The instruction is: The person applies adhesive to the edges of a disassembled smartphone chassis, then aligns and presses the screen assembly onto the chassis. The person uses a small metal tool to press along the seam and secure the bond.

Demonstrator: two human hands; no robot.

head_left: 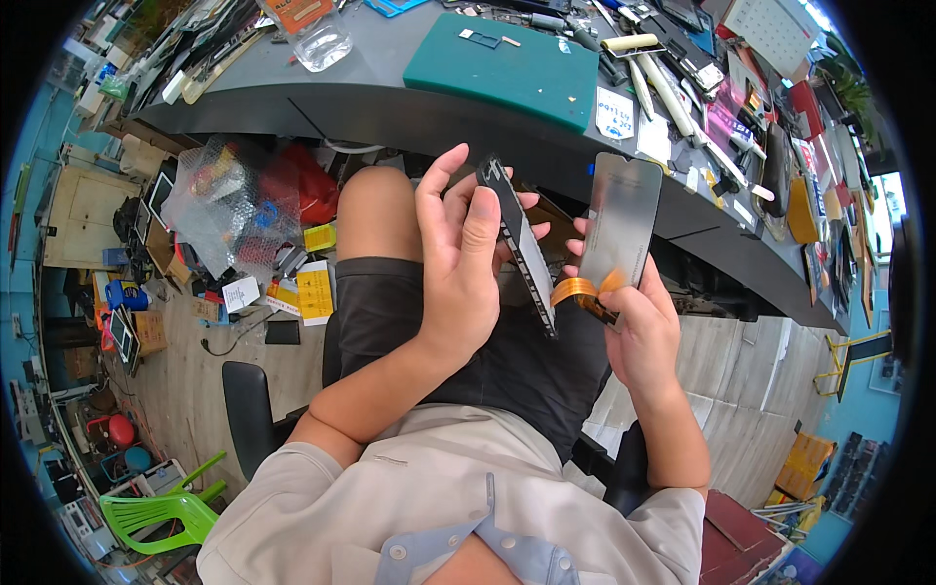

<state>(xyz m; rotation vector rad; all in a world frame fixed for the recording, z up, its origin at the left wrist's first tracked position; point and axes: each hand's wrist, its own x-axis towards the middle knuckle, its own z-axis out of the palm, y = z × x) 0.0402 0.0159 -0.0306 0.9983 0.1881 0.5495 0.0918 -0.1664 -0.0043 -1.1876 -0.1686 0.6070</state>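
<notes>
Over my lap, my left hand (458, 268) grips a dark phone frame (522, 249). The frame is tilted nearly edge-on, thumb on the near side and fingertips showing behind. Beside it, my right hand (643, 327) holds a phone screen panel (620, 210) upright by its lower end, its silvery back facing me. An orange flex cable (573, 290) curls out from the panel's lower end toward the frame. Whether that cable touches the frame, I cannot tell.
A green mat (502, 78) lies on the grey desk (375, 102), with small parts on it. A clear bottle (322, 44) stands left of it. Tools and pens (663, 93) crowd the right side. Bubble wrap (234, 210) and boxes lie on the floor by a black armrest (249, 405).
</notes>
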